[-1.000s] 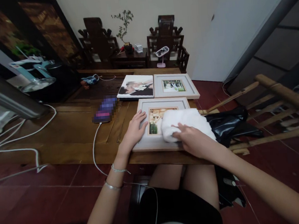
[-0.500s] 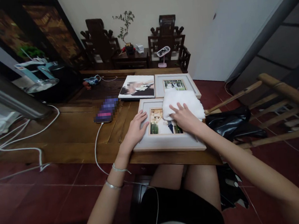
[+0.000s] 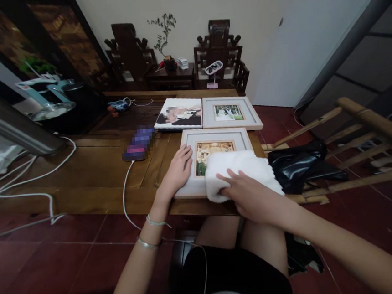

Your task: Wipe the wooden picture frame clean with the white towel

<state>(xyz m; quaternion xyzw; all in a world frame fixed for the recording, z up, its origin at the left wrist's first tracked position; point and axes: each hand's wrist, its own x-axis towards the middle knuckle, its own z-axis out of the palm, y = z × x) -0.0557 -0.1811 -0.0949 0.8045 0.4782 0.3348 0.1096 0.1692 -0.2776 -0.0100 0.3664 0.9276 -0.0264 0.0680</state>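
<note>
A light wood picture frame (image 3: pixel 215 133) with a wide pale mat and a small photo lies flat near the table's front edge. My left hand (image 3: pixel 177 170) rests on its left side, fingers stretched along the border. In my right hand (image 3: pixel 251 196) is a folded fluffy white cloth (image 3: pixel 238 164), pressed on the frame's lower right part and hiding much of the photo. The thumb is tucked under the cloth's near edge. Behind lie a second picture frame (image 3: pixel 252 110) and, left of it, a white photo album (image 3: pixel 178 103) with a couple on its cover.
A phone (image 3: pixel 138 145) on a white charging cable (image 3: pixel 123 190) lies left on the wooden table (image 3: pixel 98 174). More white cables trail at the far left. A bamboo chair (image 3: pixel 367 109) with a black bag (image 3: pixel 297 165) stands on the right. A pink mirror (image 3: pixel 214 67) stands beyond the table.
My right hand has drawn the cloth toward me, from the frame's upper right to its near right corner. The rear frame's photo is now uncovered. My left hand stays almost in place.
</note>
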